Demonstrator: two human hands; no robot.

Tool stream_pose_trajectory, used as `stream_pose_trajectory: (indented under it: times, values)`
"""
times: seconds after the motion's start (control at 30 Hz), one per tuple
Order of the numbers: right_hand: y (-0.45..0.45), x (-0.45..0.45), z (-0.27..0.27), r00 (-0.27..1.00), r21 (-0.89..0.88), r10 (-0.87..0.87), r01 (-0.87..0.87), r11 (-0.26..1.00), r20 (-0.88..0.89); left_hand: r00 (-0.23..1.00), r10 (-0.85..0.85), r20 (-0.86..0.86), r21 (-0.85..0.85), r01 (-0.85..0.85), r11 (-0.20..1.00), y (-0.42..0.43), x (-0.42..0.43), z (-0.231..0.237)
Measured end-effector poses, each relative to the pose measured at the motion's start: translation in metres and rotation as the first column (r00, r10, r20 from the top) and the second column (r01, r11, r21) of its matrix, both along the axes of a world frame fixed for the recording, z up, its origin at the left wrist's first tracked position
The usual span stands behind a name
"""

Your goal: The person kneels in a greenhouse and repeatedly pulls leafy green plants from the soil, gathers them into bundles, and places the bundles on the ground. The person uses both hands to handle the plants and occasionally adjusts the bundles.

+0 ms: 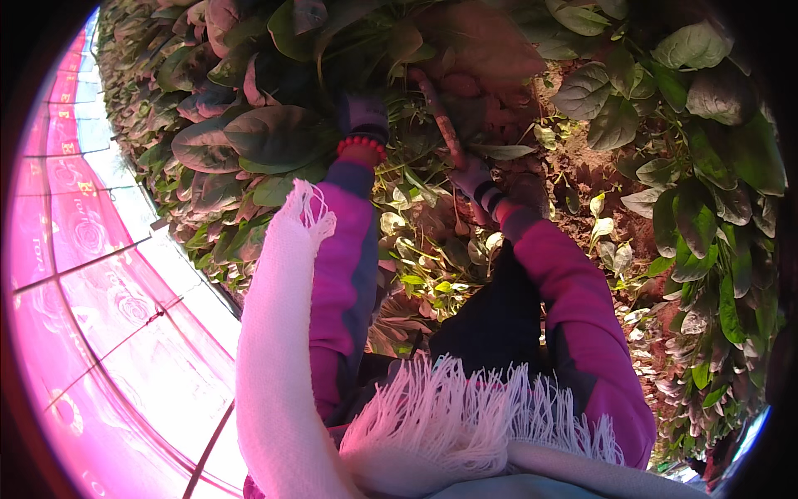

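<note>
My left hand (366, 115), in a grey glove with a red bead bracelet behind it at the wrist, reaches among the broad green leaves (274, 137) of a dense row of leafy plants. Its fingers are hidden in shade and foliage. My right hand (472, 176), gloved too, is closed around the lower end of a long, thin brown handle (439, 118). The handle slants up and left from that hand; what its far end carries is not clear. Below and between the hands lie small leafy plants and stems (424, 249) on the ground.
More leafy plants (692, 212) stand along the right, beside reddish soil (576, 150). At the left is a pink, translucent patterned sheet (93, 237) with dark lines across it. A white fringed scarf (280, 349) hangs from me beside my left sleeve.
</note>
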State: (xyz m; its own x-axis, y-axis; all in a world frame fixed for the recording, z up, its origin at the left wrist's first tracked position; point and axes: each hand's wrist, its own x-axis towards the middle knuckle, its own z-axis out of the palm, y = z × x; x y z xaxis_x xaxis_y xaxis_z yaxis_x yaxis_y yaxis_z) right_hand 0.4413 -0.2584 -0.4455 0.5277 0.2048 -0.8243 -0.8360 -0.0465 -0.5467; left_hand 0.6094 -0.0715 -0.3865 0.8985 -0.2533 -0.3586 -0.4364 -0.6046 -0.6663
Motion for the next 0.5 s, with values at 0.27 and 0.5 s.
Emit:
stream_pose_trajectory:
  times: [0.27, 0.5]
  values:
    - [-0.052, -0.028, 0.005, 0.936, 0.259, -0.277, 0.329, 0.908, -0.219, 0.997, -0.048, -0.067, 0.073, 0.053, 0.996, -0.017, -0.013, 0.035]
    - [-0.173, -0.046, -0.005, 0.976, -0.402, -0.178, 0.215, 0.890, 0.128, 0.968, 0.079, -0.239, -0.056, -0.095, 0.994, -0.048, -0.026, 0.096]
